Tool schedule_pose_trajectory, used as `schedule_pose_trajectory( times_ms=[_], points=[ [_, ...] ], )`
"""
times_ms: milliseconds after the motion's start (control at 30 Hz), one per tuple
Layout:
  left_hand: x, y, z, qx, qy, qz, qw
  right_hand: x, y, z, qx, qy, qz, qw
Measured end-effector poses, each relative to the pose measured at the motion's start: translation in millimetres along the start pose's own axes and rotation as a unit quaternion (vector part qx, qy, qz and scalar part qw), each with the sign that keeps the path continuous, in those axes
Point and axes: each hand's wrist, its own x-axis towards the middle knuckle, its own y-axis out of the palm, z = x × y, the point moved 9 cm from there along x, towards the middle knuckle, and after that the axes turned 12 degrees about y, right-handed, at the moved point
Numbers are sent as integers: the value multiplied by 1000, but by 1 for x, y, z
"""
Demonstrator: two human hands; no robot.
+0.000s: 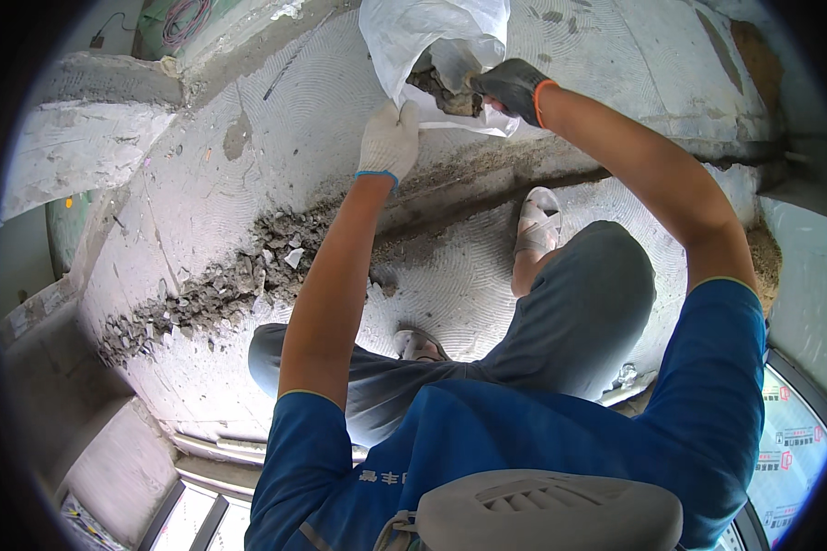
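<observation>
A white plastic bag (390, 41) lies at the far middle, its mouth facing me. Inside its mouth is broken rubble (447, 95), along with a flat grey piece (455, 62). My left hand (390, 142), in a white knit glove with a blue cuff, is closed on the near left edge of the bag. At the right side of the mouth is my right hand (516, 90), in a dark grey glove with an orange cuff. Its fingers are curled beside the rubble, and what they grip is hidden.
A strip of loose rubble (239, 280) runs across the scored concrete floor (188, 216) at left. Along the floor, a chiselled groove (487, 197) passes in front of my sandalled foot (539, 220). A concrete ledge (87, 147) stands far left, and a window (790, 450) is at lower right.
</observation>
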Motion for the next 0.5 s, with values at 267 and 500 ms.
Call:
schedule_pose_trajectory(
  times_ms=[267,500],
  points=[
    [54,-65,-4,-412,-120,-119,895,3,-53,138,-622,-568,-66,535],
    [46,-76,7,-389,-113,-132,904,25,-146,107,-511,-376,-160,756]
  ],
)
